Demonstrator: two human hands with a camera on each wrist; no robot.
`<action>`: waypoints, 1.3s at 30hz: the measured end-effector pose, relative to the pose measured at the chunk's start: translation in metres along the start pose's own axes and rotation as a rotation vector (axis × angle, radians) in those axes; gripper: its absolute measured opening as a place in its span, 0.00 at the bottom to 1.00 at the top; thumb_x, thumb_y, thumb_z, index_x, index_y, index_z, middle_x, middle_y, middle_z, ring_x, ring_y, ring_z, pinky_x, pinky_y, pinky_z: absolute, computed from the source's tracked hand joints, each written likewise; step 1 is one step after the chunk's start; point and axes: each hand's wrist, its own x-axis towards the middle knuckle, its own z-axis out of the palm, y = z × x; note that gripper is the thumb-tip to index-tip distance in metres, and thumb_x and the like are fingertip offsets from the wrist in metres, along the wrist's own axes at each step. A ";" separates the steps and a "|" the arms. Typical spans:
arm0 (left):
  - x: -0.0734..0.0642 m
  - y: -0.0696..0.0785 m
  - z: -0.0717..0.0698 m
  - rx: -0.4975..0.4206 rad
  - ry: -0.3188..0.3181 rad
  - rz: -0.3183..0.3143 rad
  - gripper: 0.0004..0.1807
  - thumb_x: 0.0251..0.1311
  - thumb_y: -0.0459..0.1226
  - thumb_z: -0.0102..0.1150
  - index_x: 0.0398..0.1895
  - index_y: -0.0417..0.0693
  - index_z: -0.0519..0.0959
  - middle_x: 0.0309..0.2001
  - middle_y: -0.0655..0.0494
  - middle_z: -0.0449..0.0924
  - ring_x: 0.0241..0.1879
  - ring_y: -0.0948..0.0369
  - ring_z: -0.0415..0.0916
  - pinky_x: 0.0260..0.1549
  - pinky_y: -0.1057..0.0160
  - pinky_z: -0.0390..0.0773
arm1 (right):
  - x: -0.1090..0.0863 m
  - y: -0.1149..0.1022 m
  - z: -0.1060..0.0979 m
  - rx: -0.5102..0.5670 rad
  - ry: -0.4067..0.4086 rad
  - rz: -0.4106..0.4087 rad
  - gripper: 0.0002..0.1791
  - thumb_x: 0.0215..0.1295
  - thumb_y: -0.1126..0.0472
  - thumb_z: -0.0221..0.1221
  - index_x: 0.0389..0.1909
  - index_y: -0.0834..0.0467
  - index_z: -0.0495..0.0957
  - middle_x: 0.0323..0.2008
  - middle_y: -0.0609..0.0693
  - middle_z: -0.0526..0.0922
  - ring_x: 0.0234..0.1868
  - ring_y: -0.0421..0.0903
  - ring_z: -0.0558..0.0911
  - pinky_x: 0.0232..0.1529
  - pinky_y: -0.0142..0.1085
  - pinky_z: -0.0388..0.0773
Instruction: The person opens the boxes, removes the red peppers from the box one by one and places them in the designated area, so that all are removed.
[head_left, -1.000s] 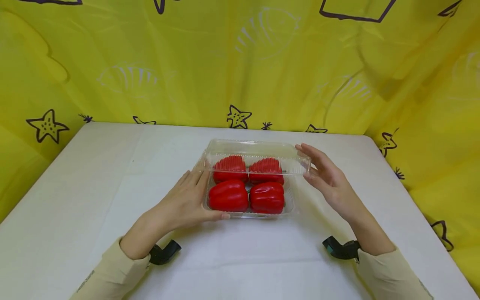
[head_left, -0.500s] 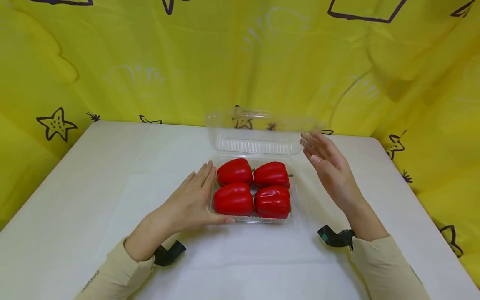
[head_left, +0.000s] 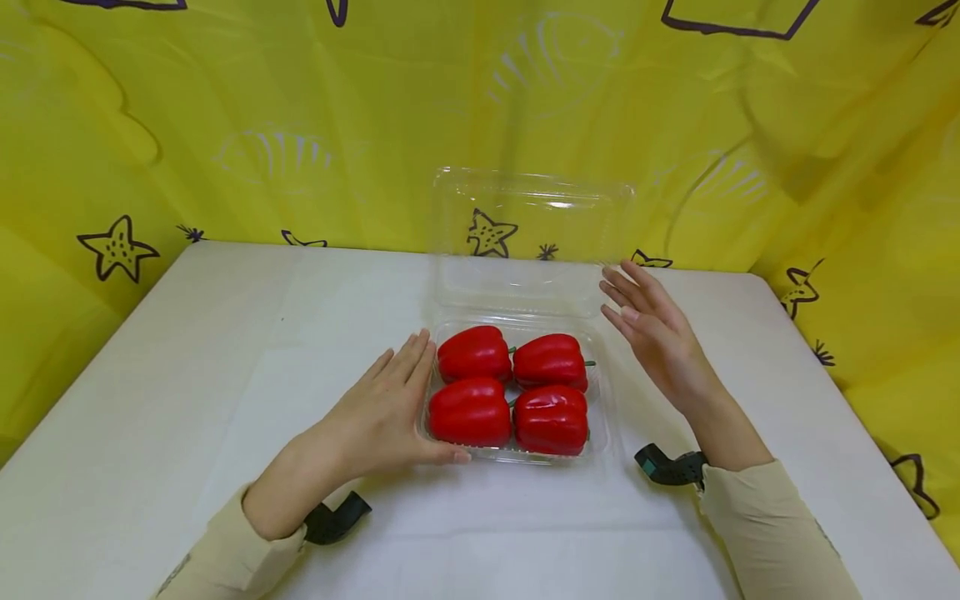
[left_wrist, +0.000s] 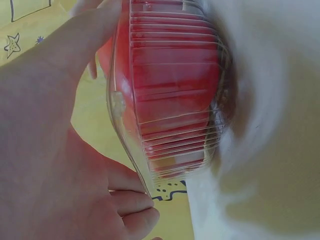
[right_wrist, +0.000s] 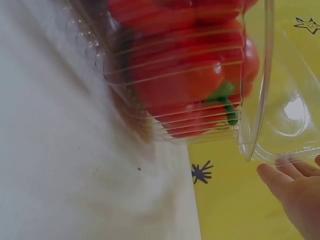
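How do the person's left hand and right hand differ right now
The left hand lies flat against the clear tray holding the red peppers; the right hand is raised beside the upright lid, fingertips at its edge. Both have straight fingers and grip nothing.

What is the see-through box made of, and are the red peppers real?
The box looks like thin clear plastic, glossy and ribbed: the yellow curtain shows through its raised lid. The peppers are smooth, shiny red with green stems; they are so even that they might be plastic, but I cannot tell.
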 end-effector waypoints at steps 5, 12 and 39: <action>-0.005 0.002 0.001 0.010 0.009 0.012 0.69 0.42 0.73 0.63 0.78 0.37 0.50 0.80 0.43 0.45 0.79 0.47 0.44 0.74 0.42 0.54 | 0.000 -0.001 0.000 -0.031 -0.005 0.056 0.33 0.76 0.65 0.41 0.79 0.57 0.44 0.79 0.59 0.47 0.78 0.58 0.49 0.71 0.29 0.65; -0.010 0.004 0.003 0.025 0.031 0.028 0.69 0.42 0.73 0.63 0.77 0.36 0.51 0.79 0.42 0.46 0.79 0.47 0.45 0.74 0.42 0.55 | 0.002 -0.002 -0.002 -0.136 -0.023 0.177 0.35 0.77 0.59 0.44 0.79 0.61 0.42 0.79 0.59 0.43 0.79 0.61 0.47 0.69 0.28 0.66; -0.013 0.011 0.005 0.055 0.030 -0.014 0.69 0.41 0.73 0.62 0.78 0.38 0.51 0.79 0.43 0.48 0.79 0.48 0.45 0.75 0.42 0.51 | 0.016 -0.004 -0.016 -0.617 -0.151 0.484 0.43 0.74 0.40 0.47 0.79 0.58 0.44 0.78 0.59 0.51 0.77 0.62 0.56 0.72 0.64 0.55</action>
